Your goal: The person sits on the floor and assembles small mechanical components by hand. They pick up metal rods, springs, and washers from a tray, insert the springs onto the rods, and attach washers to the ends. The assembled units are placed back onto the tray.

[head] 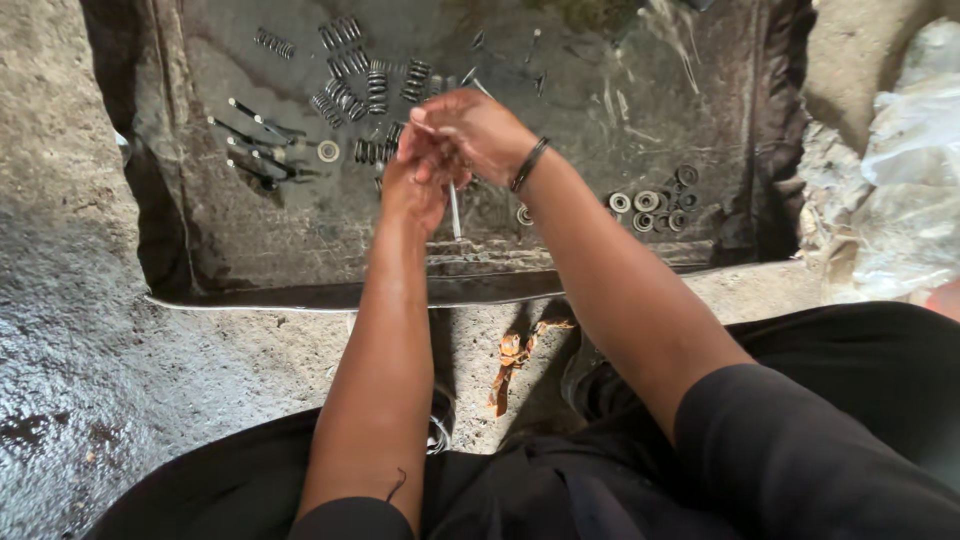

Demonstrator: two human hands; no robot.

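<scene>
Both hands meet over the middle of a dark, greasy sheet (300, 250) spread on the rough ground. The left hand (415, 185) is clenched around a thin metal rod (455, 210), pale grey and straight, whose lower end sticks out below the fist and points toward the near edge of the sheet. The right hand (475, 130) lies on top, fingers curled over the left hand's fingers and over the rod's upper end; a dark band (528, 165) circles its wrist.

The upper end of the rod is hidden inside the two hands, so its shape there cannot be made out, and whether the right hand grips the rod itself or only presses on it cannot be told.

Far on the sheet, just beyond the hands, lie rows of small coil springs (345, 70). To the left lie several thin rods with dark tips (250, 140) and one pale ring (328, 151). To the right sits a cluster of round metal washers (650, 205), some partly behind the right forearm.

At the far right edge a crumpled clear plastic bag (905, 170) is cut off by the frame. A brown dry scrap (512, 360) lies on the ground near the person's dark trousers (800, 440).
</scene>
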